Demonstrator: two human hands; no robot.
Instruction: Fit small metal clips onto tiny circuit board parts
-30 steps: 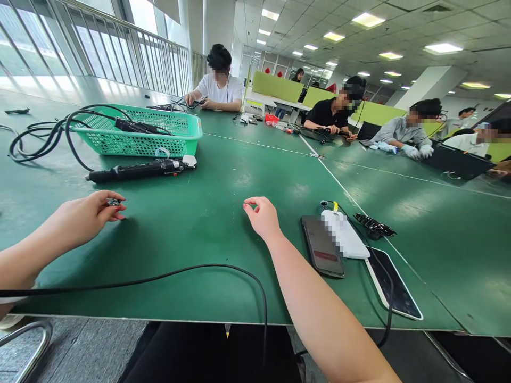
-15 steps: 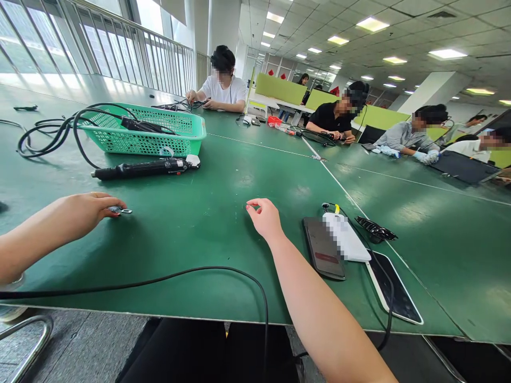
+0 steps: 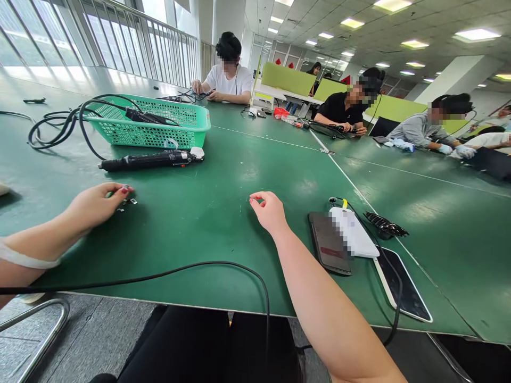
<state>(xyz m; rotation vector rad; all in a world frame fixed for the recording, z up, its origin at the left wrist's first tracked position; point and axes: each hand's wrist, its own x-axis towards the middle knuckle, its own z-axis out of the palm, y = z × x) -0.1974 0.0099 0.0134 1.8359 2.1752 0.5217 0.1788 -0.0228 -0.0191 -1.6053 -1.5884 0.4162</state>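
Note:
My left hand (image 3: 96,205) is low over the green table on the left, thumb and forefinger pinched. What lies between those fingertips is too small to make out. Just below them are small silvery metal pieces (image 3: 133,201), partly hidden by the fingers. My right hand (image 3: 268,211) rests at the middle of the table, fingers curled and thumb tip close to the forefinger; anything in that pinch cannot be made out. Beyond my left hand lies a black electric screwdriver (image 3: 149,160), with a cable running from its rear end.
Behind the screwdriver stands a green plastic basket (image 3: 187,139) with a black device and cables. To my right are a dark phone (image 3: 329,250), a white power bank (image 3: 353,234) and a white-edged tablet (image 3: 405,282). A black cable (image 3: 179,266) crosses the front. Several people sit around the table.
My left hand lowered the small metal pieces, and some now lie on the table under its fingers. My right hand keeps its pose. The view has shifted slightly.

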